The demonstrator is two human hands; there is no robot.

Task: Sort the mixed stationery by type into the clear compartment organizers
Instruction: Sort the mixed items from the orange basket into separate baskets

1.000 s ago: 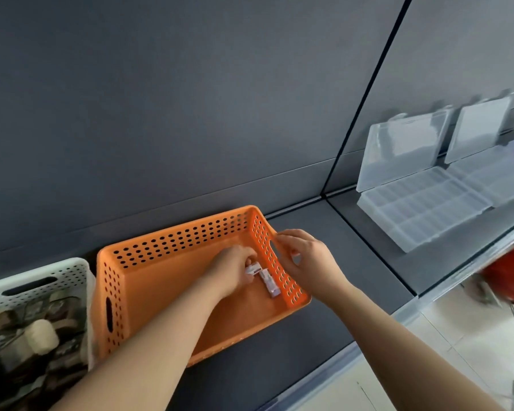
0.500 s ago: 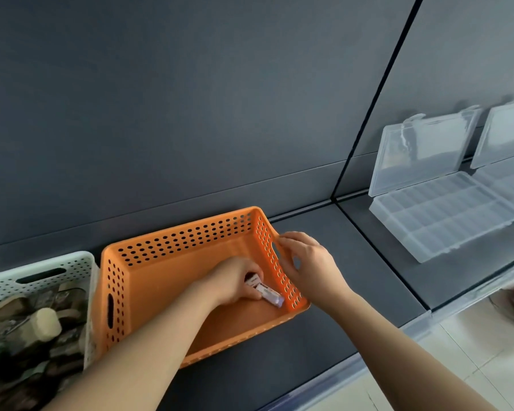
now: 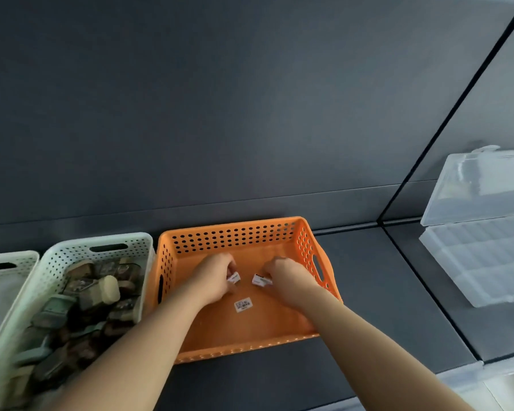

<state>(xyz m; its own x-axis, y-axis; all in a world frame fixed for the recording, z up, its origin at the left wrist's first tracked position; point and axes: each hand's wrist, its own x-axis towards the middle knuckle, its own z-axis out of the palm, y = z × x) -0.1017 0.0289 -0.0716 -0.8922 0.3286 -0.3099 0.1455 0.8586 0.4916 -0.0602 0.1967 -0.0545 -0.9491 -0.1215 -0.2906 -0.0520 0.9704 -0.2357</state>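
Note:
Both my hands are inside the orange perforated basket on the dark shelf. My left hand pinches a small white eraser-like piece. My right hand pinches another small white piece a little to the right. A barcode sticker lies on the basket floor between my wrists. A clear compartment organizer stands open at the far right, its lid leaning against the back wall.
A white perforated basket full of small brown and green stationery pieces sits just left of the orange one. Another pale basket is at the far left edge. The shelf's front edge runs along the bottom right.
My right hand left the basket's right rim and moved inside, where it now pinches a white piece. The left hand holds its own piece. The view swung left, showing more of the white basket.

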